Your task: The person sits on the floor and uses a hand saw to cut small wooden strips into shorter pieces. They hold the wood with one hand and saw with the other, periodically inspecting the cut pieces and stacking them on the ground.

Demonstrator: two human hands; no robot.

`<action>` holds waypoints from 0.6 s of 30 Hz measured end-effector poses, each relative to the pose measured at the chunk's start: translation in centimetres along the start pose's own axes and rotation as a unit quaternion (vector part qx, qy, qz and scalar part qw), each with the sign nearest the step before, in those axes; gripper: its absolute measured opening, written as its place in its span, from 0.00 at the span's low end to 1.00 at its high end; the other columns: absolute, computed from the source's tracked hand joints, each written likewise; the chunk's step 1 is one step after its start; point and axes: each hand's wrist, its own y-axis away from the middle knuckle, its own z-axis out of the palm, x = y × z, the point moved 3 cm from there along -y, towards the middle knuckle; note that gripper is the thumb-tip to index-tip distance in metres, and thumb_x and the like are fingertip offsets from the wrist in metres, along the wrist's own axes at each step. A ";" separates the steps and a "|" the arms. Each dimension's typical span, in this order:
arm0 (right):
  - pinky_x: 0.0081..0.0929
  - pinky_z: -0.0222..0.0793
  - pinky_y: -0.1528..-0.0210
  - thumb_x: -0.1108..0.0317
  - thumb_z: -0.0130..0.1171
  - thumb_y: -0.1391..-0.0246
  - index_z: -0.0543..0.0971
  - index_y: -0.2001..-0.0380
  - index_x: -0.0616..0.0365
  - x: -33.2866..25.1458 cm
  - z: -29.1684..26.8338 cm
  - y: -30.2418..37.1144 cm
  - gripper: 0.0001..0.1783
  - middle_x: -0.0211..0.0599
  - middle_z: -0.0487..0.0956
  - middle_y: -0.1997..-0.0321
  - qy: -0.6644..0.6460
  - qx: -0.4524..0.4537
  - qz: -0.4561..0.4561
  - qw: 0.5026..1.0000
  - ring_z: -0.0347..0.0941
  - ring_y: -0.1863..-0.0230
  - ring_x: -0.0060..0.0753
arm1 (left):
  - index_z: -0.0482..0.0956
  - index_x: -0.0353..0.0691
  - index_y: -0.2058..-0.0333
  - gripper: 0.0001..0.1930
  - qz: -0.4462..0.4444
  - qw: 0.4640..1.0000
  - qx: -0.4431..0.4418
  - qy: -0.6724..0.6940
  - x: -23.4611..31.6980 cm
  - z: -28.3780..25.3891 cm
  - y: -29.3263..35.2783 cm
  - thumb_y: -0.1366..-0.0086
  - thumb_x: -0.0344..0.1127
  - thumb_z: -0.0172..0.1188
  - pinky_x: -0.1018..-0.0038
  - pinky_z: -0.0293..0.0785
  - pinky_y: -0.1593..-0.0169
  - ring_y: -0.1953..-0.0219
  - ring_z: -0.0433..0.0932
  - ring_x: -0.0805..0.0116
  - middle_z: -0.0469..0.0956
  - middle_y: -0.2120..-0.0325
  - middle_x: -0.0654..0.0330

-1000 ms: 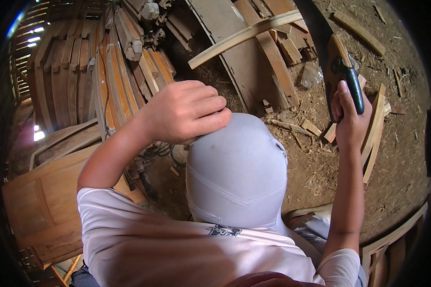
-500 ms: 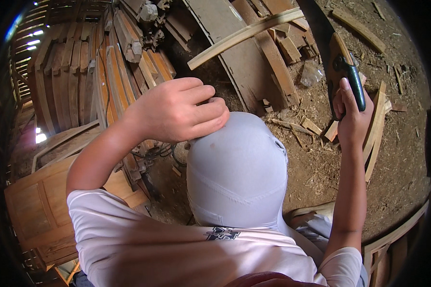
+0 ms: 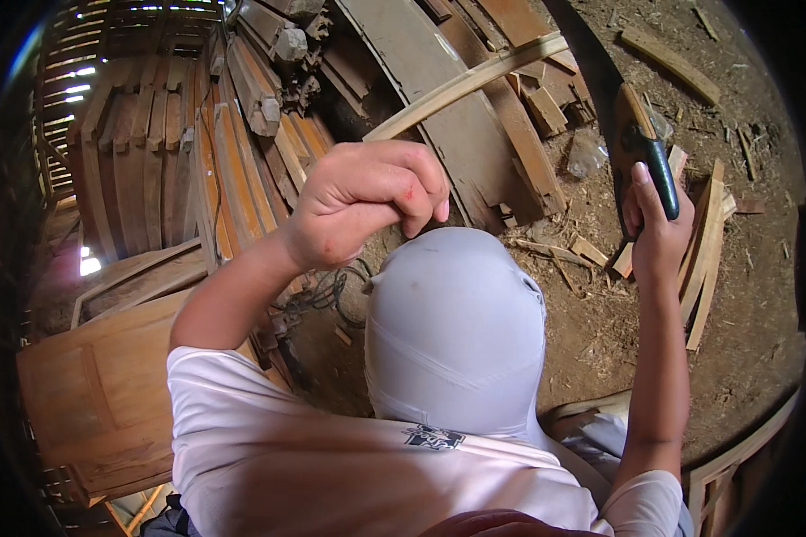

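My right hand is closed around the handle of a handsaw, out to the right. The handle is dark green and black with a wooden part, and the dark blade runs up past the top edge of the picture. My left hand is held just above my bent knee, which is covered in light grey cloth. Its fingers are curled in, and I see nothing in them. Beyond that hand, a pale wood strip lies slantwise across a wide grey board.
Stacked timber stands at the left, above a panelled wooden door. A dark cable lies coiled left of my knee. Offcuts, long sticks and a crumpled clear plastic piece litter the dirt floor on the right.
My left hand has shifted right and turned, lifting off the knee with its fingers curling tighter. The right hand and saw have dropped slightly in the picture, as the view shifted a little.
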 end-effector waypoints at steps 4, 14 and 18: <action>0.17 0.51 0.82 0.52 0.67 0.37 0.75 0.72 0.55 -0.1 0.1 -0.2 0.20 0.21 0.67 0.83 -0.003 0.005 -0.004 1.000 0.59 0.84 0.12 | 0.74 0.32 0.81 0.07 0.011 0.999 0.018 0.048 -0.8 0.5 0.7 0.50 0.18 0.49 0.66 0.76 0.64 0.69 0.77 0.57 0.72 0.75 0.55; 0.18 0.51 0.82 0.53 0.66 0.37 0.75 0.73 0.55 -0.3 0.2 -0.3 0.19 0.22 0.68 0.82 0.004 0.010 -0.002 1.000 0.59 0.84 0.13 | 0.75 0.32 0.80 0.07 0.009 0.999 -0.013 0.032 -0.4 0.8 0.5 0.50 0.16 0.50 0.65 0.76 0.64 0.68 0.78 0.57 0.73 0.74 0.54; 0.17 0.51 0.82 0.53 0.66 0.37 0.74 0.73 0.54 0.0 0.1 -0.3 0.19 0.22 0.67 0.82 0.000 0.004 -0.001 1.000 0.59 0.84 0.13 | 0.76 0.32 0.80 0.06 0.007 0.999 -0.011 0.029 -0.5 0.9 0.4 0.50 0.16 0.51 0.65 0.76 0.63 0.68 0.78 0.57 0.73 0.73 0.54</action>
